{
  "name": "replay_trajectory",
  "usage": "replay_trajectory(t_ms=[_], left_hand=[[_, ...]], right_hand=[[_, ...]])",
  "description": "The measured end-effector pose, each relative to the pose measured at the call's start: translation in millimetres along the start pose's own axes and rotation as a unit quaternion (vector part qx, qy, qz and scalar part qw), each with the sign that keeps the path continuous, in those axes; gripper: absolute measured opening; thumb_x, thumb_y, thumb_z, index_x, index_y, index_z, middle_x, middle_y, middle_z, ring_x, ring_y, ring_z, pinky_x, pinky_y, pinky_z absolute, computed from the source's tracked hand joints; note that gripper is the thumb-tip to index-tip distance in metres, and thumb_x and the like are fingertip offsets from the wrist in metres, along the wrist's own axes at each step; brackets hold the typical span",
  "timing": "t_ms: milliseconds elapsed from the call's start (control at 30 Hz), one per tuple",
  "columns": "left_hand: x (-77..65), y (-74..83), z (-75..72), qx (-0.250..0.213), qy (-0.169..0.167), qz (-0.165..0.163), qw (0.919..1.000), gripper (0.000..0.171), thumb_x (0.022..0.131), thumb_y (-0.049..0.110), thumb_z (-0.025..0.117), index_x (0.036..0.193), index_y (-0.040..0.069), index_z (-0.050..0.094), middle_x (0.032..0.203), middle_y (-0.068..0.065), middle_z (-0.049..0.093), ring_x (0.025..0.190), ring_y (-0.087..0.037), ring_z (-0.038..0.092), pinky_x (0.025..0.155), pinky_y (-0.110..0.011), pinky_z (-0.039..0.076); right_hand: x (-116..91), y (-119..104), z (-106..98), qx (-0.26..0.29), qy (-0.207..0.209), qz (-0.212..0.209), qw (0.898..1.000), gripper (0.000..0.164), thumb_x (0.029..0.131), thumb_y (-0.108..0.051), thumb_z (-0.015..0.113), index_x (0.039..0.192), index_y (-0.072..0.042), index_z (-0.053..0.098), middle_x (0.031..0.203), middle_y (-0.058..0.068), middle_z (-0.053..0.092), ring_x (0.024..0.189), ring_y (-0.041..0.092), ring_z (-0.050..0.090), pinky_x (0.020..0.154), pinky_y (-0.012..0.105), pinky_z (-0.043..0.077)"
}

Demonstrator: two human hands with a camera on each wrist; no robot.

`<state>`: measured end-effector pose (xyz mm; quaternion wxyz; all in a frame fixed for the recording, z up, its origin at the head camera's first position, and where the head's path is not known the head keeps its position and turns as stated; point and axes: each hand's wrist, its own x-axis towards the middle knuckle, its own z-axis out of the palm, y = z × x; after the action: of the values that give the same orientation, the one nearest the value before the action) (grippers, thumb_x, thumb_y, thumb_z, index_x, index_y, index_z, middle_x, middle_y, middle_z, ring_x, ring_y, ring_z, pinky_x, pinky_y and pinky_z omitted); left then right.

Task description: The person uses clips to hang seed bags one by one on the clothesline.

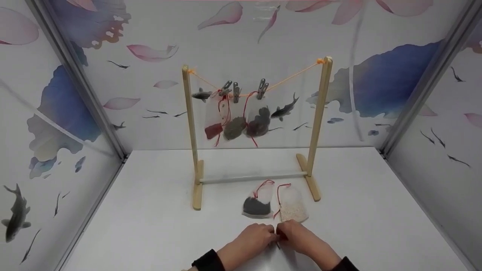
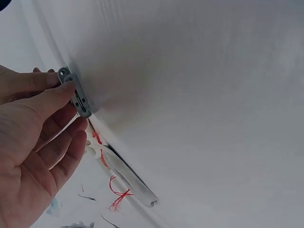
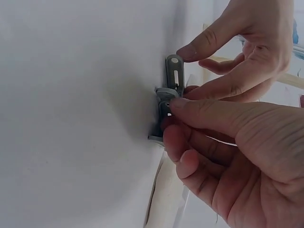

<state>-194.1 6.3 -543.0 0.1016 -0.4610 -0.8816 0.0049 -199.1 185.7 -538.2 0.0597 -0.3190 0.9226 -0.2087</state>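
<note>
Both hands meet low over the white table in the head view. My left hand point(image 1: 254, 238) pinches a grey clothespin point(image 3: 175, 71) between thumb and fingers. Right beside it, my right hand point(image 1: 303, 238) pinches a second grey clothespin point(image 3: 165, 108), partly covered by its thumb. The two clothespins are close together, and whether they touch I cannot tell. Just beyond the hands lie two mesh drawstring bags with red cords: one with black filling point(image 1: 257, 207), the other with pale grains point(image 1: 293, 210). The pale bag is nearest the right hand.
Behind the bags stands a wooden frame point(image 1: 319, 113) with a white crossbar point(image 1: 252, 177). Its orange string point(image 1: 295, 75) sags under several grey clothespins point(image 1: 236, 92). Filled bags hang there, including a red one point(image 1: 214, 131), a green-brown one point(image 1: 234, 128) and a dark one point(image 1: 259, 126). Printed walls enclose the table.
</note>
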Motion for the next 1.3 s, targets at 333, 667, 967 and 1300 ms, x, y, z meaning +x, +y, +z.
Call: replay_trajectory(t_ms=[333,667,967,1300], left_hand=[[-5.1,2.2,7.4,-0.030,-0.024,-0.057,0.9976,0.005,0.079,0.027,0.071,0.082,0.023,0.070,0.083,0.009,0.062,0.069,-0.003,0.054,0.053,-0.016,0.037],[-5.2,-1.2,2.6,-0.101,0.001,-0.103,0.9895,0.009,0.078,0.019,0.071,0.086,0.021,0.072,0.076,0.008,0.065,0.065,-0.002,0.058,0.055,-0.016,0.042],[-6.5,-10.7,-11.0,-0.232,0.062,-0.152,0.9588,0.018,0.082,0.021,0.072,0.099,0.017,0.069,0.088,0.004,0.066,0.079,-0.002,0.062,0.067,-0.013,0.048],[-8.9,-17.8,-16.1,-0.291,0.111,-0.163,0.9362,0.021,0.083,0.023,0.070,0.103,0.018,0.068,0.096,0.006,0.067,0.086,-0.001,0.063,0.074,-0.015,0.049]], right_hand=[[-9,2,3,-0.019,0.043,-0.014,0.999,0.010,0.075,0.005,0.065,0.079,-0.004,0.065,0.070,0.003,0.059,0.062,0.003,0.045,0.054,0.019,0.039],[-14,-1,3,0.048,0.028,0.000,0.998,0.014,0.079,-0.009,0.071,0.092,-0.006,0.067,0.084,0.002,0.062,0.075,0.009,0.056,0.065,0.021,0.048],[-14,1,-4,0.126,0.095,0.027,0.987,0.022,0.084,-0.010,0.068,0.104,-0.016,0.064,0.099,-0.001,0.065,0.084,0.013,0.062,0.065,0.020,0.050],[-10,-1,-10,0.218,0.134,0.095,0.962,0.030,0.082,-0.026,0.072,0.111,-0.020,0.065,0.099,0.001,0.068,0.074,0.002,0.053,0.065,0.018,0.048]])
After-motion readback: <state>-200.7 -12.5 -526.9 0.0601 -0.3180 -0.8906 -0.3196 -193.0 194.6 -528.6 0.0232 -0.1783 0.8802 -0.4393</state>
